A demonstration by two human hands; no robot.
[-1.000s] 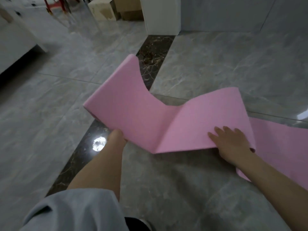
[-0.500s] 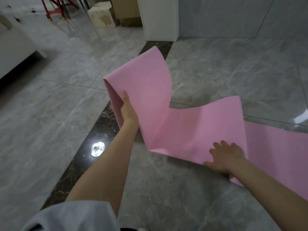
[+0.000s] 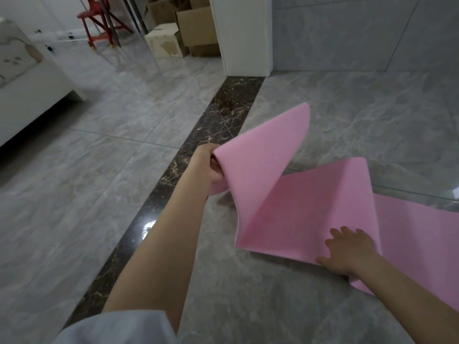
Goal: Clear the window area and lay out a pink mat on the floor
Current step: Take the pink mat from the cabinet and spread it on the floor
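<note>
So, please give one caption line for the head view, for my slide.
Left hand lifts a folded panel of the pink mat while the right hand presses it flat on the grey floor.

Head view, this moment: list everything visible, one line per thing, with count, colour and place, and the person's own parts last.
pink mat: one, pink, right of centre, partly flat on the floor, its left panel lifted.
floor: grey marble-look tiles throughout.
dark strip: one, brown-black, set in the floor, running diagonally.
white pillar: one, top centre.
cardboard boxes: several, brown and whitish, left of the pillar.
red stool: one, top left.
white furniture: one, far left.
left hand: grips the lifted panel's edge.
right hand: presses flat on the mat.
sleeve: light grey, bottom left.
</note>
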